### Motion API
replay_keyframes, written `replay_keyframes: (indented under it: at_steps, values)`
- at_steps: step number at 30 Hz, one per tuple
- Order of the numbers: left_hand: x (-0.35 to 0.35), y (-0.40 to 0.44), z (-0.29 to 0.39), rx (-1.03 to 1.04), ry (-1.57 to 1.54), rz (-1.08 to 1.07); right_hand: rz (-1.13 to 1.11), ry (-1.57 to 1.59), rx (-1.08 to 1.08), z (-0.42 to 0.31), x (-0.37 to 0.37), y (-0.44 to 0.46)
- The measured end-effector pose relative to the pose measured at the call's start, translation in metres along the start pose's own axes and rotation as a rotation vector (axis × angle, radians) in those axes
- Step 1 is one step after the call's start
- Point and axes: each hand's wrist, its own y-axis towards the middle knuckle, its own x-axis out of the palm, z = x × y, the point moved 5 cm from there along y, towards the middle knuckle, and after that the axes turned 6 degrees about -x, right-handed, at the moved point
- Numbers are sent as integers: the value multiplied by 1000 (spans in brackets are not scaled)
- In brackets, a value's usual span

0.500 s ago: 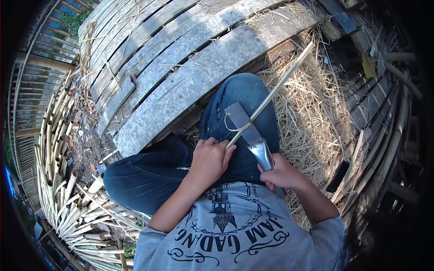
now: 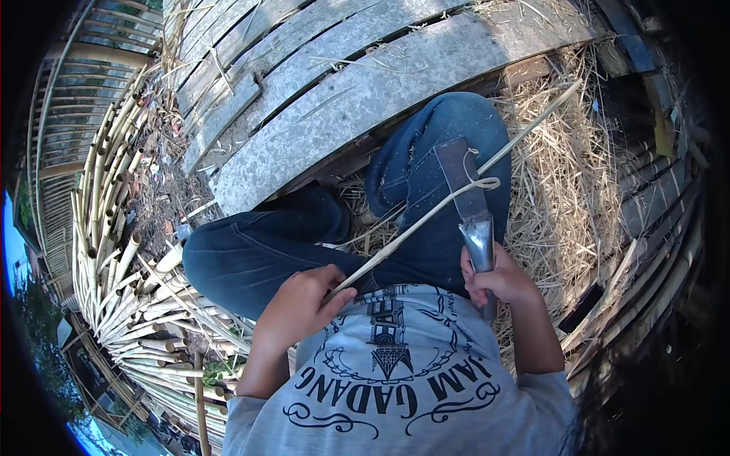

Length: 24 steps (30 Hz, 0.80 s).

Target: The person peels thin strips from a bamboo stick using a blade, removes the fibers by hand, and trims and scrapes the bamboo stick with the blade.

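Note:
A long, pale bamboo strip (image 2: 403,235) runs slantwise over my jeans, its far tip above the straw on the right. My left hand (image 2: 303,302) is closed round its near end, close to my shirt. My right hand (image 2: 493,278) grips a knife (image 2: 461,176) by its shiny metal handle. The broad, square-ended blade lies against the strip over my right knee. At the blade a thin shaving (image 2: 487,183) curls up from the strip. My right fingers hide part of the handle.
Weathered wooden planks (image 2: 334,129) form a platform in front of my legs. Cut bamboo poles (image 2: 152,304) are piled at the left. Straw-like shavings (image 2: 555,205) cover the ground at the right, near a dark oblong object (image 2: 581,308).
My left hand has drawn back toward my body with the strip's near end, so more strip shows between hand and blade. The curled shaving now sits right at the blade. The view has shifted.

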Motion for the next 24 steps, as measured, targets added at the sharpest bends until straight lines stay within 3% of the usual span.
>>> replay_keyframes:
  at_steps: [1,6,9,13,19,21,24]
  values:
    - [1,-1,-2,-80,-49,-69,-16,34,-15,-1,1,0]
    - [16,6,-15,-17,-161,-170,-18,75,-36,-2,8,-4]
    - [14,7,-18,14,-268,-74,17,54,-68,4,14,-2]
    - [4,10,-12,87,-169,-77,-33,129,-65,2,15,1]
    - [-22,13,22,106,8,22,-305,354,-103,5,18,3]
    - [-28,20,24,91,109,92,-624,751,-134,9,33,3]
    - [-37,30,35,130,143,153,-523,751,-288,-12,60,4]
